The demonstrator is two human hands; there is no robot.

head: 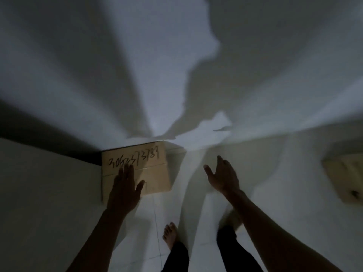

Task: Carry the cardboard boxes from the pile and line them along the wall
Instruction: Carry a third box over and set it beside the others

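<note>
A flat cardboard box (pixel 151 169) with black handwritten numbers on its top lies on the pale floor, its far edge against the white wall (pixel 137 65). My left hand (pixel 125 187) hovers over the box's near left part, fingers spread, holding nothing; whether it touches the lid I cannot tell. To the right of the box, my right hand (pixel 223 176) is in the air, open and empty. A second cardboard box (pixel 345 179), blurred, lies on the floor at the far right.
The tiled floor (pixel 49 193) stretches left and right along the wall. My bare left foot (pixel 170 233) stands just behind the box, and my dark trouser legs (pixel 231 250) fill the bottom middle. Dark shadow covers the wall's base at the left.
</note>
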